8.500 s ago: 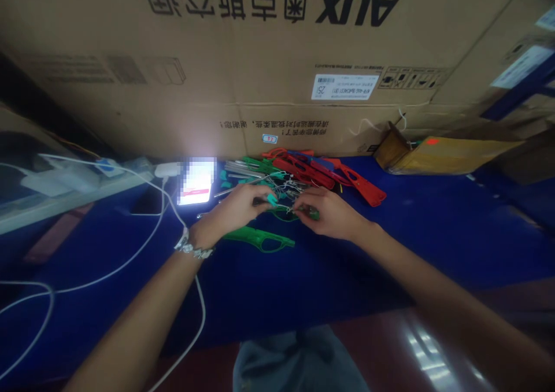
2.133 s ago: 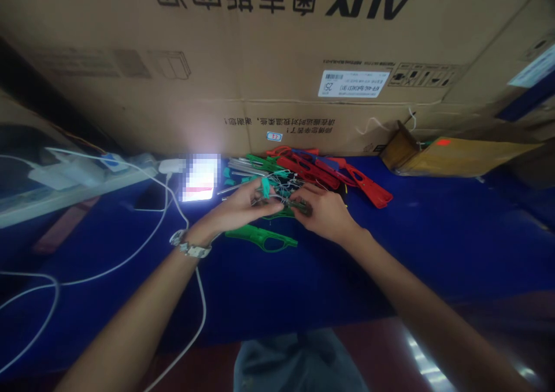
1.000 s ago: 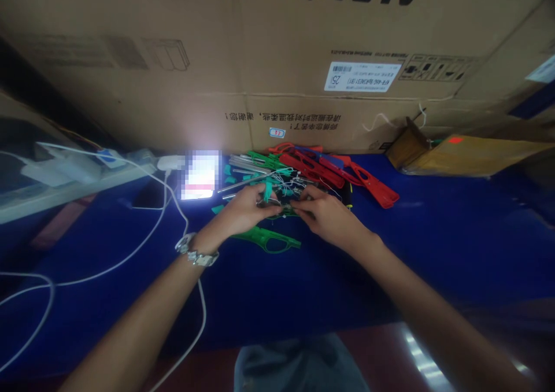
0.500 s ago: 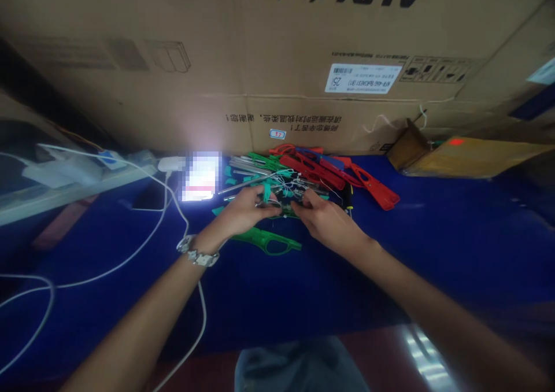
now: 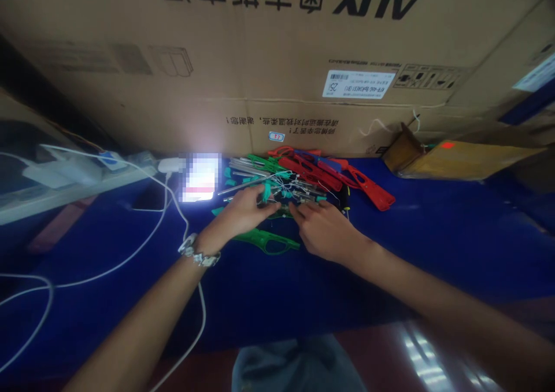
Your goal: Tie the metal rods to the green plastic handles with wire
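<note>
My left hand [image 5: 250,210] is closed around a green lighter casing [image 5: 284,213], thumb along its near side. A teal piece [image 5: 267,192] shows by the left fingers. My right hand [image 5: 323,227] is closed at the other end of this casing, with the index fingertip against it; small parts there are partly hidden by the fingers. Just below the hands, a second green casing with a trigger loop [image 5: 265,241] lies on the blue table. Beyond the fingers is a heap of metal tubes [image 5: 243,165], thin white wires [image 5: 286,187] and small teal pieces.
Red lighter casings [image 5: 312,172] lie behind the heap, near a black-and-yellow screwdriver handle [image 5: 346,198]. A lit phone [image 5: 200,177] and white cables [image 5: 143,253] are at left, by a power strip [image 5: 87,187]. A large cardboard box [image 5: 269,80] stands behind; a yellow envelope [image 5: 468,158] lies right.
My right hand has shifted slightly, its fingers less tightly pinched and the index finger now at the casing's end. My left hand stays almost in place. The view has tilted slightly.
</note>
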Demonstrator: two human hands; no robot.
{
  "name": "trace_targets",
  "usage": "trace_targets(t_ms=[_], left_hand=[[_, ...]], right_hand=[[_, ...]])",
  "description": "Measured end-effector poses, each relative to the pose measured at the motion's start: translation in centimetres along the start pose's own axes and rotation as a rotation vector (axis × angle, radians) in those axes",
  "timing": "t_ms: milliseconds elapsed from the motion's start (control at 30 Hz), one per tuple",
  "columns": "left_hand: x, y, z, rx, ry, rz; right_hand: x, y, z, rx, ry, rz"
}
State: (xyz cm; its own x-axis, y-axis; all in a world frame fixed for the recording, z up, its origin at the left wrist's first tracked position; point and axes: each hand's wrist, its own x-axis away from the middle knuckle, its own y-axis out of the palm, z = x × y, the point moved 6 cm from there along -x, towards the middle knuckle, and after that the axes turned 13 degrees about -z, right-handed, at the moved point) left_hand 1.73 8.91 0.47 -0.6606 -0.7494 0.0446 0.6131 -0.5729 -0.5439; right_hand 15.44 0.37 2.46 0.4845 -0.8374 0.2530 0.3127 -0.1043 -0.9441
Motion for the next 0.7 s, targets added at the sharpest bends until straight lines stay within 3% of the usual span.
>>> trace_targets(t_ms=[133, 400, 700], left_hand=[[0.0, -0.3, 0.2, -0.198, -0.042, -0.011], [-0.1, 0.4, -0.1, -0.002, 0.001, -0.108], [-0.2, 0.4, -0.5, 0.001, 0.022, -0.07]], right_hand=[[-0.3, -0.2, 0.1, -0.05, -0.02, 0.011], [0.3, -0.6, 2.8, -0.308, 0.025, 0.119], [1.1, 0.8, 2.5, -0.259, 0.052, 0.185]])
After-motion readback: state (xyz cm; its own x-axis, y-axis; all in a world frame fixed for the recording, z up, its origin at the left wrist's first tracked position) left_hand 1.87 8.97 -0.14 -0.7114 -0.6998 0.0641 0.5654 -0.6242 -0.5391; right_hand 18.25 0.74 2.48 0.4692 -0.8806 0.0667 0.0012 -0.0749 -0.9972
